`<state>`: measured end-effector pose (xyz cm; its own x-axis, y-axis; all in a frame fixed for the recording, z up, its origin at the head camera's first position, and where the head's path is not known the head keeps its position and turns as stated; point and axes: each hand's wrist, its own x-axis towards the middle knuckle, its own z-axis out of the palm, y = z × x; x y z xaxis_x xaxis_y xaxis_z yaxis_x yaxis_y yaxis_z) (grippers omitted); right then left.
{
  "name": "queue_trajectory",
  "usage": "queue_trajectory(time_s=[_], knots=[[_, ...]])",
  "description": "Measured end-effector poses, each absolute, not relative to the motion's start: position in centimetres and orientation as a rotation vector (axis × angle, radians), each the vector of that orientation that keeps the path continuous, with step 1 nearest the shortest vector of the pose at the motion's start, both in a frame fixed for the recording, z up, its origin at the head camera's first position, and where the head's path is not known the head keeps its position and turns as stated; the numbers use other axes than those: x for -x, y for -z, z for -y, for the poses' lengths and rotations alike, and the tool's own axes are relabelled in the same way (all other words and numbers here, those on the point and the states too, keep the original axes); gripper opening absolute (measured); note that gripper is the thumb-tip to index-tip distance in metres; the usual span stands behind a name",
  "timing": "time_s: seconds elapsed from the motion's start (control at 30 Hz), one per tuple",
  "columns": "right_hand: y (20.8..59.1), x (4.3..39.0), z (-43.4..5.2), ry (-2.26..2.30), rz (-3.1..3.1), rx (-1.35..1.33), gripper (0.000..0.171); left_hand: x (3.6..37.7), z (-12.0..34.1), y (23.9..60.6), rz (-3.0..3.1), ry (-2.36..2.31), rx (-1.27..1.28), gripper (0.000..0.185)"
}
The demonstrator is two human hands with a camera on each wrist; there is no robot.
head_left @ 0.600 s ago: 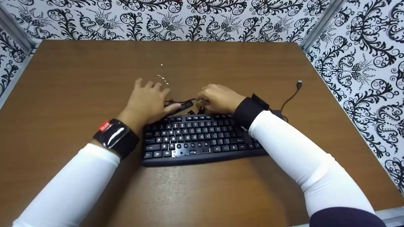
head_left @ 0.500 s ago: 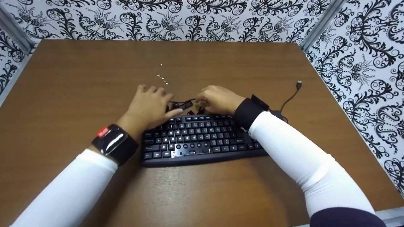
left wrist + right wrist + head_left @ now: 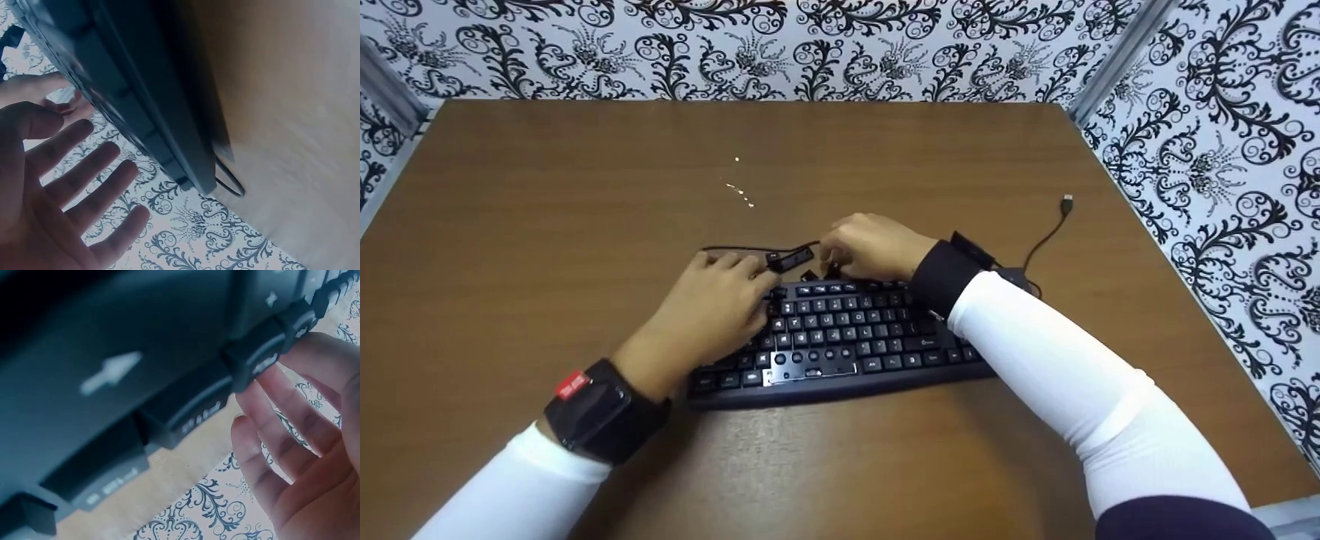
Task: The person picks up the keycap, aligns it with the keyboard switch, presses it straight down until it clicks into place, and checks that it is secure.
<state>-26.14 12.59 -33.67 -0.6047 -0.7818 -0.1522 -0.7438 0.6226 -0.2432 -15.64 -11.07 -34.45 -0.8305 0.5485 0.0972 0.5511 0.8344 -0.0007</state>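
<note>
A black keyboard (image 3: 847, 337) lies on the brown table (image 3: 547, 225). My left hand (image 3: 731, 281) rests flat on its upper left keys. In the left wrist view the left hand (image 3: 67, 191) has its fingers spread, and the keyboard's edge (image 3: 129, 84) runs past it. My right hand (image 3: 840, 251) hovers just behind the top row, fingers bent down over loose keycaps (image 3: 808, 274). The right wrist view shows the right hand (image 3: 292, 439) with nothing in its fingers, close to the keys (image 3: 191, 410). A small black oblong piece (image 3: 791, 259) lies between the hands.
A thin black cable (image 3: 742, 249) runs behind the keyboard. A second lead ends in a USB plug (image 3: 1067, 201) at the right. White specks (image 3: 739, 187) dot the table's middle. Patterned walls (image 3: 1222, 150) enclose the table at the back and sides.
My left hand has drawn back from behind the keyboard onto its left keys, leaving the black piece on the table. The right hand has barely moved.
</note>
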Motion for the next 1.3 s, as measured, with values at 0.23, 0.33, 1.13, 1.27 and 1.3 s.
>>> queue_trajectory(time_s=[0.23,0.33,1.13,1.27,1.3], knots=[[33.9,26.2,-12.6,0.183,-2.594,1.267,0.024,14.6,11.0,35.2,2.814,0.084,0.906,0.032],[33.8,26.2,-12.4,0.175,-2.593,1.270,0.024,14.2,10.7,35.4,2.781,0.111,0.921,0.029],[32.3,24.0,-12.2,0.214,-2.693,1.310,0.014,14.1,11.7,35.8,2.851,0.254,0.951,0.031],[32.1,22.7,-12.4,0.195,-2.712,1.325,0.018,14.2,11.7,35.9,2.867,0.273,0.959,0.031],[32.2,22.4,-12.4,0.194,-2.716,1.331,0.018,14.2,11.7,35.9,2.868,0.280,0.962,0.031]])
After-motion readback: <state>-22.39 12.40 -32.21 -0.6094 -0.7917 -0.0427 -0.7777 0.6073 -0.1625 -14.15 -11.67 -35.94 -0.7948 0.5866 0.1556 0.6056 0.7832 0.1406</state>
